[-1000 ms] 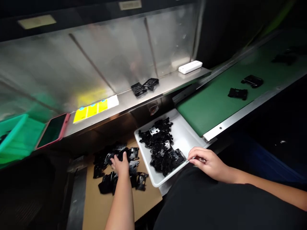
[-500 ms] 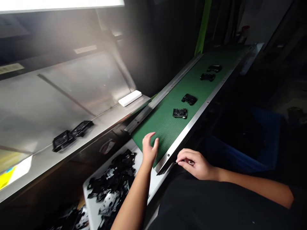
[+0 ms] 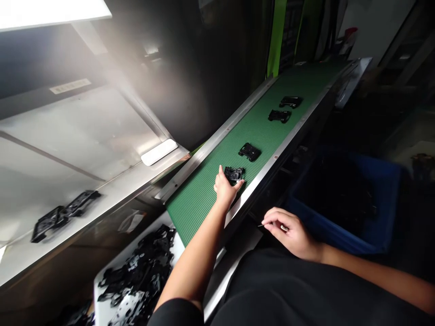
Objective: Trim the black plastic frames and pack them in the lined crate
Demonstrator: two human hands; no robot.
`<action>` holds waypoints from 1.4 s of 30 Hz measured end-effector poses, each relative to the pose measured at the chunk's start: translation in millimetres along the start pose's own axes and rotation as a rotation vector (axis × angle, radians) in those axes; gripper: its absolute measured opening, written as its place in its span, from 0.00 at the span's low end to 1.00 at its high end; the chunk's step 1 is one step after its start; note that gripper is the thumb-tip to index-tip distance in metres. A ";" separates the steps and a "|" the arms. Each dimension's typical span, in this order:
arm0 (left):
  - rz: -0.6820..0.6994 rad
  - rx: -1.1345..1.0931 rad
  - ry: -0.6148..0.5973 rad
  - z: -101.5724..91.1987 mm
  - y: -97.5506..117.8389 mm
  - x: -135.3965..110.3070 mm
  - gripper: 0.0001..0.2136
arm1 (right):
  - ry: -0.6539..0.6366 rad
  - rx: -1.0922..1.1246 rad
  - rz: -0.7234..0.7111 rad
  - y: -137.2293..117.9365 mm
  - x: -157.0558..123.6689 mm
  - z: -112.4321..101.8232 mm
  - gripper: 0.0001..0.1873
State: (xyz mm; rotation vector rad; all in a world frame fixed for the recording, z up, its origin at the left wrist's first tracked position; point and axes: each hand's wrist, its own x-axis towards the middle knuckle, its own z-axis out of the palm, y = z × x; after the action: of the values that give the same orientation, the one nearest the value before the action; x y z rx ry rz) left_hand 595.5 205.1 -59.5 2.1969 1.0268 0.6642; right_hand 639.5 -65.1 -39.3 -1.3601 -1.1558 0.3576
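My left hand (image 3: 225,188) reaches over the green conveyor belt (image 3: 193,199), thumb and forefinger spread at either side of the nearest black plastic part (image 3: 234,174). Whether the fingers touch that part cannot be made out. Further up the belt lie a second black part (image 3: 249,151) and two more, one black part (image 3: 279,116) just in front of another (image 3: 291,101). Beyond the belt's near rail, my right hand (image 3: 288,231) is closed on a thin metal tool (image 3: 261,225); its slim tip pokes out past the fingertips, and the rest is mostly hidden.
Left of the belt, two black parts (image 3: 64,215) and a white oblong object (image 3: 159,152) rest on a metal ledge (image 3: 118,185). Below, a white bin (image 3: 98,290) holds a heap of black pieces (image 3: 142,267). A blue crate (image 3: 343,231) stands at right; metal rails (image 3: 268,165) edge the belt.
My left hand has moved forward over the belt to the nearest black part. The view has shifted to the right. My right hand still grips the thin tool beside the belt.
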 end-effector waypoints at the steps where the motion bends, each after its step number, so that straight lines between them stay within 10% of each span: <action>1: 0.012 -0.021 0.000 -3.8 0.5 -1.1 0.49 | -0.001 0.005 0.003 1.6 0.5 -1.1 0.06; 15: 0.452 -0.265 0.179 -137.8 27.9 -159.0 0.64 | 0.076 0.097 -0.111 -24.5 28.4 1.6 0.08; 28: 0.569 -0.168 0.400 -230.4 0.6 -235.1 0.65 | -0.096 0.157 -0.213 -52.6 39.0 91.8 0.10; 33: 0.206 0.042 0.445 -260.3 -75.2 -261.1 0.54 | -0.129 0.117 -0.207 -61.0 28.4 124.1 0.10; 42: -0.603 0.287 0.722 -328.8 -316.2 -367.8 0.28 | -0.171 -0.038 -0.069 -54.1 -13.0 162.2 0.06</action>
State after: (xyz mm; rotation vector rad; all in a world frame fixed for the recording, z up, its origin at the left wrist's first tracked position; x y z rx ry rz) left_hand 13.8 175.7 -124.1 1.7057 2.1474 1.0862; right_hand 482.5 3.1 -29.5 -1.3383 -1.3539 0.4102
